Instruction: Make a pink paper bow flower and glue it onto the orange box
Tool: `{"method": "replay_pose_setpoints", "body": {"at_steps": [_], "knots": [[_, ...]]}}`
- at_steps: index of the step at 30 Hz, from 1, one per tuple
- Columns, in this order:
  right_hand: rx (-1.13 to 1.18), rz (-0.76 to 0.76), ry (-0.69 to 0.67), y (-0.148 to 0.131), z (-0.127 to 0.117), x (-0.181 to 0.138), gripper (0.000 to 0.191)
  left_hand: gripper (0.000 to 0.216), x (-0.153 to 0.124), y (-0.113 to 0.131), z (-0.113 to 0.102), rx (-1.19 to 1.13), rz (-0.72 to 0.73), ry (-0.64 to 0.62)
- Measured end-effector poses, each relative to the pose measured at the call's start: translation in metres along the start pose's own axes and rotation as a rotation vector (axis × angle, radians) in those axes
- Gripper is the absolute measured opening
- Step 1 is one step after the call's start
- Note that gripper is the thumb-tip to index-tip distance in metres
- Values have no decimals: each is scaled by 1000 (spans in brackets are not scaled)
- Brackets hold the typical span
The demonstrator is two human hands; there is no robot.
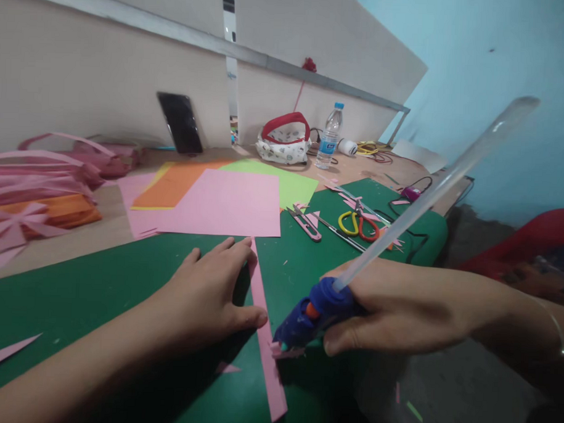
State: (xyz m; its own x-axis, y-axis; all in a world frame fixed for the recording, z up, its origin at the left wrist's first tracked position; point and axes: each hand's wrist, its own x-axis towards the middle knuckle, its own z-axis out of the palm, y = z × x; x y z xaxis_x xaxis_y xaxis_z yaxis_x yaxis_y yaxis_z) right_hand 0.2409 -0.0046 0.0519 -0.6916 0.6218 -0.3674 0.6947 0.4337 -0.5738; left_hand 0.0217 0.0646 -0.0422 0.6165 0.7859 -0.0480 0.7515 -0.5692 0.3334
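Note:
My right hand (389, 311) is closed around a blue glue gun (308, 320) with a long clear glue stick (430, 195) rising from its back. The gun's nozzle points down and left, touching a small pink scrap beside a long pink paper strip (264, 340). That strip lies on a green cutting mat (99, 285). My left hand (209, 289) rests flat on the mat with fingers stretched out, its fingertips and thumb against the strip's left edge.
Pink, orange and green paper sheets (227, 203) lie beyond the mat. Yellow-and-red scissors (355, 225), a cutter (307, 223), a water bottle (329, 136), a pouch (284, 140), a phone (180, 123) and pink strip bundles (37, 178) surround them. A red chair (525, 245) stands right.

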Motion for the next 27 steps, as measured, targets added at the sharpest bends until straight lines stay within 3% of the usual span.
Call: {"method": "replay_pose_setpoints", "body": {"at_steps": [3,8,12,19,27], "knots": [[-54,-13,7,-3,2,-3,21,67,0,5,-3,21,5,-10],[-75,-53,19,0,5,-5,21,49,-10,24,-5,74,39,100],[-68,-80,26,0,5,-6,18,30,-20,39,-5,47,42,-30],[-113,6,49,-6,5,-6,19,26,-17,39,-7,27,39,-35],[-104,-32,48,-9,8,-10,16,30,-19,41,-11,83,25,-63]]}}
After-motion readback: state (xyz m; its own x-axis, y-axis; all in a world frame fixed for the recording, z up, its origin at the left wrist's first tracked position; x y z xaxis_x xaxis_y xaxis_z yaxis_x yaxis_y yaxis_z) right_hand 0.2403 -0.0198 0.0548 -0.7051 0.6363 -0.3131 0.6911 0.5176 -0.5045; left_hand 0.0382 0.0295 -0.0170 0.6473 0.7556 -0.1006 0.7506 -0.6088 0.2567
